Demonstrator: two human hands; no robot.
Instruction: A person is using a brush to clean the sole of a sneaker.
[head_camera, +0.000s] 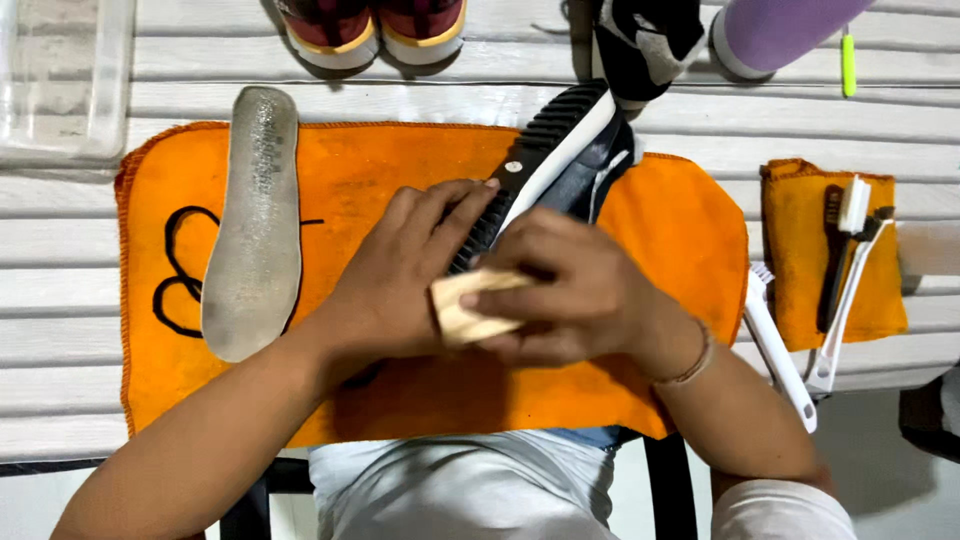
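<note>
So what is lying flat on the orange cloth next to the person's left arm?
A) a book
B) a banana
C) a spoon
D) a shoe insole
D: a long grey shoe insole lies flat on the orange cloth, beside the left hand, with a black shoelace curled under it.

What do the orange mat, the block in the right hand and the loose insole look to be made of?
Orange mat: soft cloth, matte, with stitched edges.
Block in the right hand: pale and matte, probably wood, though foam cannot be ruled out.
Insole: grey, speckled, likely foam or fabric.
</note>
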